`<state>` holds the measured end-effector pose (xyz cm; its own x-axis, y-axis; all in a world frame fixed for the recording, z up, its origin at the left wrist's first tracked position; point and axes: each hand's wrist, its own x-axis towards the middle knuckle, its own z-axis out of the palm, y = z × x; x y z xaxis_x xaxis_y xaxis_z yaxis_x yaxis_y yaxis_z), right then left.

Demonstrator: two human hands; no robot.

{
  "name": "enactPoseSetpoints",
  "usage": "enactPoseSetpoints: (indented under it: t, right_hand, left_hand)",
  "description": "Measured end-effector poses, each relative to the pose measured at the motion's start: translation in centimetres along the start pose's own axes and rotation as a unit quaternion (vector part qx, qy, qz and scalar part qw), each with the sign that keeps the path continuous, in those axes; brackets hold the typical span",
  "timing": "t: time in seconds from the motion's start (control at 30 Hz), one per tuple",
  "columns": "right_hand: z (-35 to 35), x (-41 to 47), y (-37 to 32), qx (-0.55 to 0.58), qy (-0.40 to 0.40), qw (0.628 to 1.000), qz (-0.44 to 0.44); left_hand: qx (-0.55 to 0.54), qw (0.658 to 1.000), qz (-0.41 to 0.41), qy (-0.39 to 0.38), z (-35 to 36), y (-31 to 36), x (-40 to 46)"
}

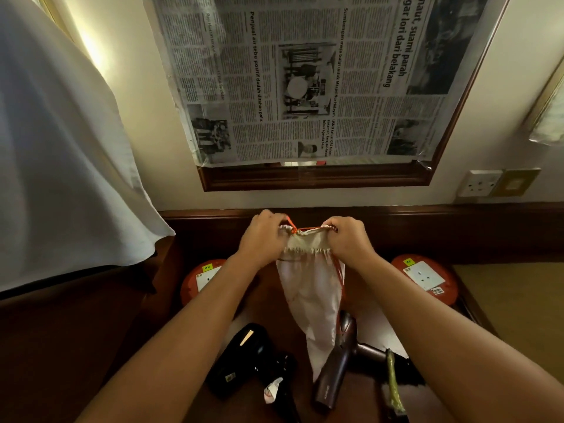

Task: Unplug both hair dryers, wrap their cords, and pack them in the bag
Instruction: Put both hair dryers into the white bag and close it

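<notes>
A white cloth drawstring bag (311,297) with an orange cord hangs in the air above the desk. My left hand (264,239) grips the gathered mouth at its left side and my right hand (349,239) grips it at the right. The mouth is spread between them. Below the bag, a black hair dryer (244,358) lies on the desk at the left. A dark brown hair dryer (338,361) lies at the right, its cord bundled with a yellow-green tie (393,383). The bag's bottom tip hangs between the two dryers.
Two round orange extension reels with white sockets sit on the dark wooden desk (363,239), one at the left (204,279), one at the right (424,279). A wall socket (480,183) is at the right. Newspaper covers the mirror (305,80). White cloth (61,163) hangs at left.
</notes>
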<state>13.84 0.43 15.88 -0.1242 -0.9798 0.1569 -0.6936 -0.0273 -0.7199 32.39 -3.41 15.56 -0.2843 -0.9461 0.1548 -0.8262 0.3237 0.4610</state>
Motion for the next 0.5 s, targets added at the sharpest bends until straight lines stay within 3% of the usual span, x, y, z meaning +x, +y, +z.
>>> enactPoseSetpoints:
  t: [0.07,0.13,0.2,0.27,0.33,0.43,0.5]
  right_hand:
    - [-0.3,0.2,-0.3,-0.005,-0.026,1.000,-0.003]
    - [-0.6,0.3,-0.6,-0.009,-0.041,0.999,-0.008]
    - [-0.9,0.5,-0.8,-0.020,-0.047,0.999,-0.010]
    - [-1.5,0.7,-0.5,-0.038,-0.063,0.997,-0.002]
    - [-2.0,0.9,-0.2,-0.047,-0.088,0.995,0.016]
    - [-2.3,1.1,-0.3,-0.048,-0.116,0.992,0.020]
    - [-2.3,1.1,-0.9,-0.043,-0.128,0.991,0.006]
  left_hand:
    - [0.064,0.996,0.055,-0.040,0.3,0.9,-0.3]
    - [0.113,0.991,0.075,0.004,0.7,1.8,-0.5]
    - [0.110,0.993,0.026,0.045,0.5,2.4,-0.4]
    - [0.110,0.992,-0.060,0.018,0.1,2.0,-0.1]
    - [0.126,0.989,-0.078,0.004,-0.3,1.6,-0.1]
    - [0.131,0.990,0.042,0.020,-0.1,2.5,-0.7]
    - [0.127,0.987,0.098,-0.022,0.7,3.0,-0.4]
